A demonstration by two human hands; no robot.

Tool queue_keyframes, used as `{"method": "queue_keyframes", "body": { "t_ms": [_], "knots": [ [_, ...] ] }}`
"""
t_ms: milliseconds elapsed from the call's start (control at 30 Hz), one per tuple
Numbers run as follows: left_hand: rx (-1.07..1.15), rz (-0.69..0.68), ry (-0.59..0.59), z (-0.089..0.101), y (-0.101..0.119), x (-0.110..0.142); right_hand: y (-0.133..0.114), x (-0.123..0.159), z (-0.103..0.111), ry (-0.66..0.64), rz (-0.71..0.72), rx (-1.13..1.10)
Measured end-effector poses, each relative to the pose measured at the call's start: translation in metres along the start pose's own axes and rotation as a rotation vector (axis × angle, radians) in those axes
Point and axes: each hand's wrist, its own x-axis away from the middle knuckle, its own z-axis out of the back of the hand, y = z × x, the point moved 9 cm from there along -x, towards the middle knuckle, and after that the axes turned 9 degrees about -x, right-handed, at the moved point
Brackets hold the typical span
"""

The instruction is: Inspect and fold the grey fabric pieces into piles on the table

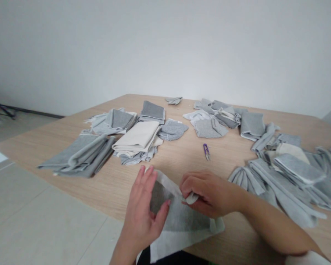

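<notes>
A thin grey cloth piece [182, 217] with paler borders lies at the front edge of the table, its lower corner hanging toward me. My right hand [206, 193] is closed on its upper edge, bunching a bit of the fabric between thumb and fingers. My left hand [146, 209] rests against the cloth's left side, with fingers stretched out and thumb apart. Beyond my hands lies a pair of purple thread snips [206, 151], touched by neither hand.
Folded cream cloth [139, 136] sits on a stack ahead of my left hand. Grey folded cloths [82, 154] lie at the left. A loose heap of grey cloth [287, 180] spreads at the right. More pieces [209, 125] lie toward the wall [165, 48].
</notes>
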Motion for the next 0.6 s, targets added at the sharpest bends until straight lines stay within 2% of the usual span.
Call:
{"method": "queue_keyframes", "body": {
  "t_ms": [100, 167, 233, 333, 600],
  "knots": [
    [0.012, -0.129, -0.076, -0.006, 0.024, -0.005, -0.003, -0.002, -0.005, -0.002, 0.018, -0.015],
    [0.004, -0.185, -0.067, -0.008, 0.033, -0.006, -0.005, -0.001, -0.004, 0.027, 0.056, -0.026],
    [-0.011, -0.201, -0.022, -0.006, 0.032, -0.007, -0.006, 0.000, 0.000, 0.068, 0.088, -0.033],
    [-0.061, -0.156, 0.013, -0.004, 0.018, -0.006, -0.003, 0.003, 0.008, 0.115, 0.088, -0.045],
    [-0.139, 0.037, -0.032, -0.001, -0.034, 0.004, 0.010, 0.013, 0.049, 0.328, 0.066, -0.104]
  ]
}}
